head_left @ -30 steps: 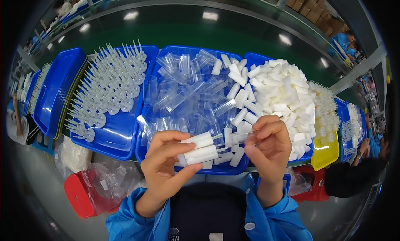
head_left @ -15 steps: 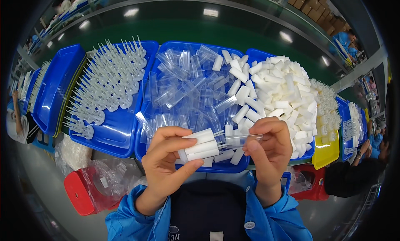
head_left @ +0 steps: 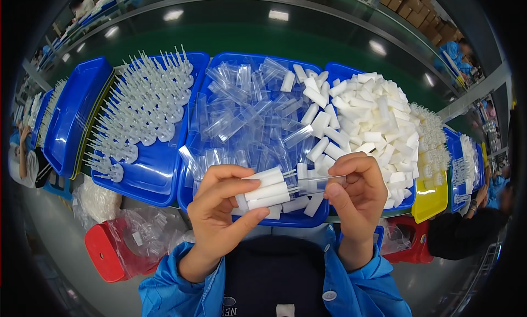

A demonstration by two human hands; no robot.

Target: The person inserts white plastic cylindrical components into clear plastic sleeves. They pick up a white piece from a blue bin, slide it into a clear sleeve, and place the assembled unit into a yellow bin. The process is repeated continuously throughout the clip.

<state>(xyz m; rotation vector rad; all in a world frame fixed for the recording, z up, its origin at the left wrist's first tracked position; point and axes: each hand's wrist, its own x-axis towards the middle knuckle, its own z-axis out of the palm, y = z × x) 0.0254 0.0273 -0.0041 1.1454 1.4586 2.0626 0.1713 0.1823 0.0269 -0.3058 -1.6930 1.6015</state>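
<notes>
My left hand [head_left: 222,204] is closed round a bundle of white foam sleeves [head_left: 268,194] with thin clear stems poking out to the right. The fingers hide part of the base they sit on. Opposite, my right hand [head_left: 358,199] pinches a clear plastic tube [head_left: 319,184] between thumb and fingers. The tube lies level, its left end close to the stem tips; whether they touch I cannot tell. Both hands are above the front of a blue tray [head_left: 258,217] heaped with clear tubes [head_left: 241,114] and some white foam pieces [head_left: 314,96].
On the left, a blue tray [head_left: 145,182] holds rows of pale stemmed parts [head_left: 145,97], beside stacked blue trays [head_left: 77,119]. White foam pieces [head_left: 373,130] pile high on the right, near a yellow tray [head_left: 430,199]. Red stools [head_left: 104,251] stand below. Other people work at the sides.
My hands have barely moved; the right one has shifted very slightly. Both keep their hold on the foam-sleeved bundle and the clear tube.
</notes>
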